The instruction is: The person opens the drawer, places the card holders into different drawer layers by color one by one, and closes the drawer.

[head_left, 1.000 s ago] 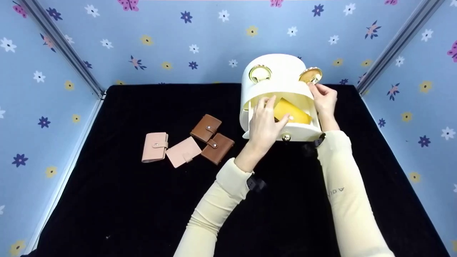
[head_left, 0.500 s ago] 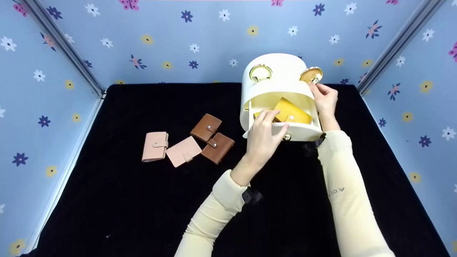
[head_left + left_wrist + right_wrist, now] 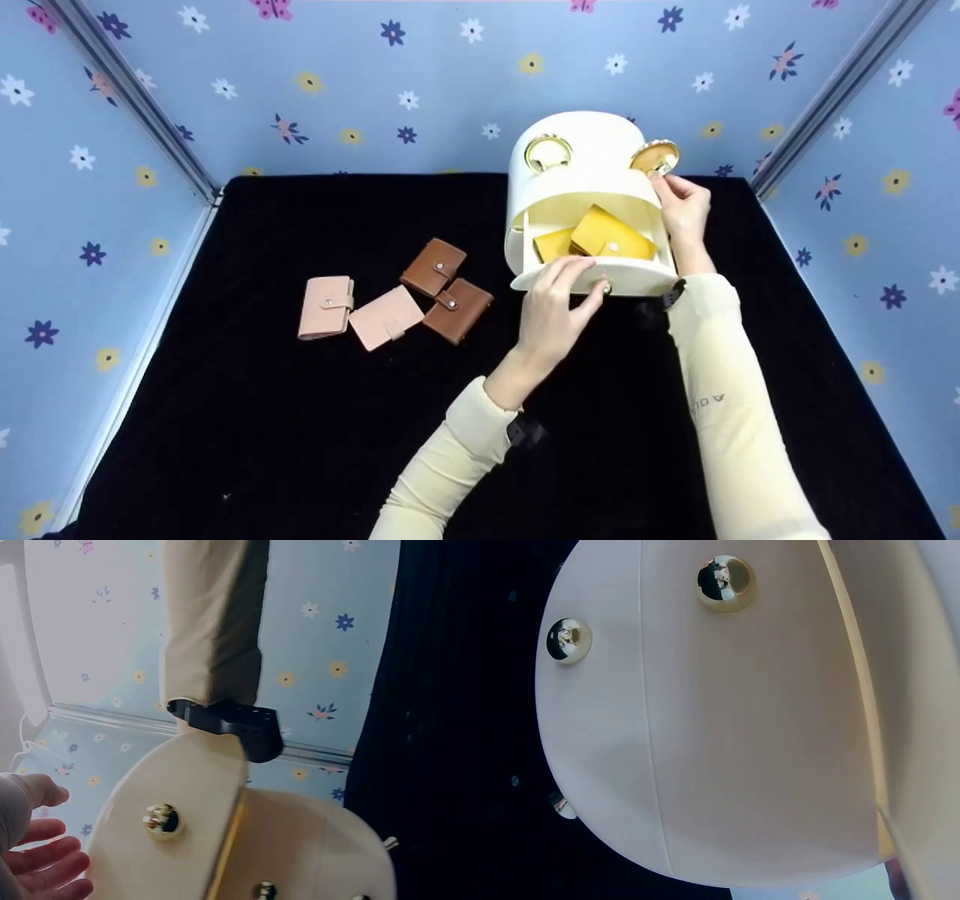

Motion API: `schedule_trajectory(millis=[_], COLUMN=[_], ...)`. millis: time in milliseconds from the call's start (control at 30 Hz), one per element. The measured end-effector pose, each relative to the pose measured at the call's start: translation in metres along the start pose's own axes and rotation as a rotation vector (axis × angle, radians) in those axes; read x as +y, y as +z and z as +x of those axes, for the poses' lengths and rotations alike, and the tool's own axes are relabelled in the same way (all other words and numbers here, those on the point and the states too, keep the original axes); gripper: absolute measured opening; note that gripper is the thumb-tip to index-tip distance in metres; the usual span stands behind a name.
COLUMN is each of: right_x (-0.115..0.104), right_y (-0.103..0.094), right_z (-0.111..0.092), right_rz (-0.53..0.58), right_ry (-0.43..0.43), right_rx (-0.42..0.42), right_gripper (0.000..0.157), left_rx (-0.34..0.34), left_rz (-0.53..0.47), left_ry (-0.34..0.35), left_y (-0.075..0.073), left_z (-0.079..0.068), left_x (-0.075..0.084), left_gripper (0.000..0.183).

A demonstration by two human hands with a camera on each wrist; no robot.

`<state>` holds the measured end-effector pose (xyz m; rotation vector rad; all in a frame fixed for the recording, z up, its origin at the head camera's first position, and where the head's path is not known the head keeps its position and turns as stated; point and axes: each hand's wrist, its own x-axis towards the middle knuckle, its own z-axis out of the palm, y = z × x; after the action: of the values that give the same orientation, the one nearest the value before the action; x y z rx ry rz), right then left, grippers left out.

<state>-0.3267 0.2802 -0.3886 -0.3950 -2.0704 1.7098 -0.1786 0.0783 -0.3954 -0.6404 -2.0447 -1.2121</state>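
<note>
Because one yellow wallet (image 3: pixel 616 234) rests tilted on another, closing the drawer (image 3: pixel 641 276) could jam; left hand (image 3: pixel 551 315) loose, right hand (image 3: pixel 684 214) pinching gold-rimmed disc (image 3: pixel 652 156).

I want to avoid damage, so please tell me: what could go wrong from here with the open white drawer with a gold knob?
One slanted yellow leather-look wallet overlaps another yellow wallet in the white drawer, and may catch on the rounded white cabinet if the drawer is pushed in.
The bare left hand has fingertips near the drawer front's top edge; closing could pinch them.
</note>
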Motion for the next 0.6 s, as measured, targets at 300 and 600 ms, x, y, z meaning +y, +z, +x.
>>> schedule_trajectory(millis=[300,600], right_x=[0.000,0.001], right_y=[0.000,0.000], right_z=[0.001,0.002], right_rz=[-0.005,-0.030], right_ry=[0.019,0.006], right_rx=[0.000,0.009], right_gripper=[0.027,0.025], left_rx=[-0.021,-0.017], left_rz=[0.021,0.022], left_ry=[0.000,-0.030], left_y=[0.013,0.027], left_z=[-0.017,-0.026], left_x=[-0.012,-0.021], left_gripper=[0.022,0.025])
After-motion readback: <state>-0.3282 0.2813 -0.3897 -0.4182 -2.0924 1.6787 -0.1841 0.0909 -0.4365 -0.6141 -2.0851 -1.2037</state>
